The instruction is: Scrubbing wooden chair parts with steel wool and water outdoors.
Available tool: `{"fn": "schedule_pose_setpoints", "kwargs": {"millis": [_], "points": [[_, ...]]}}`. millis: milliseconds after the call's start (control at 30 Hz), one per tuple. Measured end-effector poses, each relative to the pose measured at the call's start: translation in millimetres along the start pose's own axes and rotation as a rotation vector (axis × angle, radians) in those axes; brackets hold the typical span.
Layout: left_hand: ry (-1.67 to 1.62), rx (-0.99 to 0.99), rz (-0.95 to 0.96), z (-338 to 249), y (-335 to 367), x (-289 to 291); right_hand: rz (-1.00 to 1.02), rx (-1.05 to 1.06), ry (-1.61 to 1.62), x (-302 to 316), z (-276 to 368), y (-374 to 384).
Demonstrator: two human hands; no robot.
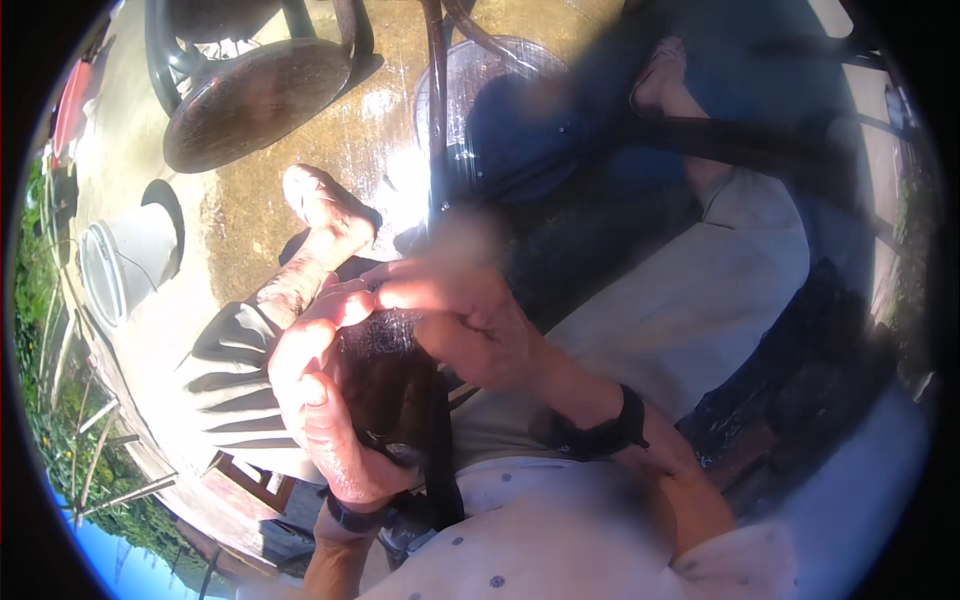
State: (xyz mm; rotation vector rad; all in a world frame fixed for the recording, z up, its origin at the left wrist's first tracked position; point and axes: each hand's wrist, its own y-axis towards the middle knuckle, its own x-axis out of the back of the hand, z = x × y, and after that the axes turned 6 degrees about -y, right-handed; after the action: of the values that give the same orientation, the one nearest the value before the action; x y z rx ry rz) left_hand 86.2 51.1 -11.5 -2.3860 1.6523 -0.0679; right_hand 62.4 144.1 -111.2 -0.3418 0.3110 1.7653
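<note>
Both hands come together in front of my lap around a dark brown-black thing (pixel 390 375) with a mottled, shiny patch on its upper part; its kind cannot be made out. My left hand (pixel 325 410) curls round its left side, thumb bent against it. From the right, my right hand (pixel 475 320) reaches over its upper edge, and its fingertips meet those of the left hand. A blurred smear covers part of the right hand's knuckles. Each wrist wears a dark band. A dark strap (pixel 443 450) runs down beside the held thing.
A white bucket (pixel 150 245) lies on the floor at the left. At the top stands a chair with a round brown seat (pixel 255 100); right of it is a round, shiny surface (pixel 490 65) behind dark legs. My bare feet rest on the floor. Deep shadow lies at the right.
</note>
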Motion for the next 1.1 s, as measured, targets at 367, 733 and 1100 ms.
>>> {"fn": "schedule_pose_setpoints", "kwargs": {"millis": [367, 733, 1100], "points": [[0.158, -0.212, 0.176, 13, 13, 1, -0.083, -0.279, -0.649, 59, -98, -5], [0.280, -0.332, 0.211, 11, 15, 4, 0.073, -0.039, -0.327, 14, -19, 8], [0.153, -0.495, 0.165, 31, -6, 8, -0.163, -0.487, -0.596, 72, -102, -21]]}}
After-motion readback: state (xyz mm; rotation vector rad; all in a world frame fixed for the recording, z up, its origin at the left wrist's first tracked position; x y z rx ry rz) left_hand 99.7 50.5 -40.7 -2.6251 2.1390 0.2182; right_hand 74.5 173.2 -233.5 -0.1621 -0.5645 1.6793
